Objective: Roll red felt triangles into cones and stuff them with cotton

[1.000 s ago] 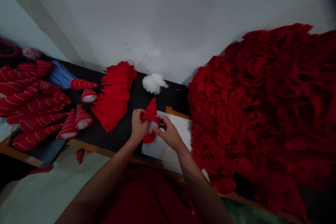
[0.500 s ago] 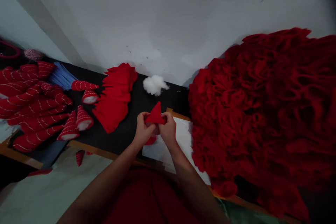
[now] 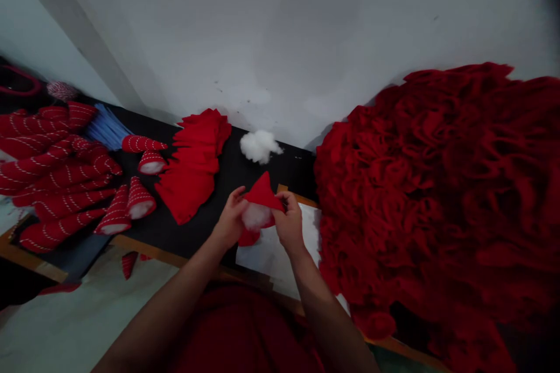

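My left hand (image 3: 230, 220) and my right hand (image 3: 289, 224) hold a small red felt cone (image 3: 263, 193) between them above the black table top (image 3: 231, 172). The right fingers pinch its edge, and the left fingertips press its other side. White stuffing (image 3: 256, 217) bulges from its open end. A further red felt flap (image 3: 248, 238) hangs below my hands. It seems part of the same piece, though I cannot tell for sure. A loose tuft of white stuffing (image 3: 260, 146) lies beyond the cone.
A stack of red felt pieces (image 3: 192, 169) lies left of my hands, with several white-striped red cones (image 3: 140, 198) beyond it. White paper (image 3: 275, 259) lies under my hands. A huge heap of red felt (image 3: 437, 204) fills the right side, against a white wall (image 3: 262, 29).
My hands have moved slightly apart and the cone has tilted, so the white stuffing at its open end shows again. The view has shifted slightly.
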Motion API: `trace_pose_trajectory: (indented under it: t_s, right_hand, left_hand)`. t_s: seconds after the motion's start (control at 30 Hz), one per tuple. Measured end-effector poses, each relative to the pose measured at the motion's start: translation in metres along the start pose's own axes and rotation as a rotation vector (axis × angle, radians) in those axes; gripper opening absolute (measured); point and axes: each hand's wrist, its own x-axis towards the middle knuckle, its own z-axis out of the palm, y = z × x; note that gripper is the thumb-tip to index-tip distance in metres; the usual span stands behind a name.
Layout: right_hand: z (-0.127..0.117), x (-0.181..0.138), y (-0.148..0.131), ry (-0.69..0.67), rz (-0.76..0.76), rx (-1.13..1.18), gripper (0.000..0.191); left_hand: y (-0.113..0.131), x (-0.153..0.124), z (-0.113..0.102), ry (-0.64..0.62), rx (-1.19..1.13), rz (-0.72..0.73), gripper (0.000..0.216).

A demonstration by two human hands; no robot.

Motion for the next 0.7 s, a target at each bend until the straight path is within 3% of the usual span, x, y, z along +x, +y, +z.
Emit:
trace_pose_trajectory:
  t_s: [0.07,0.13,0.27,0.3,0.4,0.57,0.7]
  right_hand:
    - [0.000,0.000,-0.004,-0.107,0.004,0.035,0.019]
    - [0.002,-0.005,-0.007,-0.160,-0.066,-0.043,0.021]
    - [0.001,-0.026,-0.008,0.087,-0.462,-0.373,0.020]
    - [0.000,-0.031,-0.007,0.087,-0.582,-0.430,0.022]
    - [0.001,-0.044,-0.005,-0.111,-0.804,-0.520,0.039]
    - [0.010,-0.046,-0.002,-0.210,-0.716,-0.631,0.049]
    - [0.012,-0.042,-0.006,-0.282,-0.724,-0.687,0.045]
  left_hand:
    - [0.003,0.002,-0.006,-0.143,-0.173,-0.228,0.054]
    - [0.005,0.005,-0.009,-0.197,-0.245,-0.321,0.058]
    - [0.007,0.014,-0.008,-0.072,-0.451,-0.298,0.035]
    - [0.007,0.016,-0.008,-0.045,-0.507,-0.301,0.032]
    - [0.007,0.016,-0.008,-0.042,-0.609,-0.340,0.032]
    - [0.011,0.008,-0.002,-0.120,-0.685,-0.321,0.041]
    - [0.015,0.004,0.001,-0.152,-0.686,-0.342,0.042]
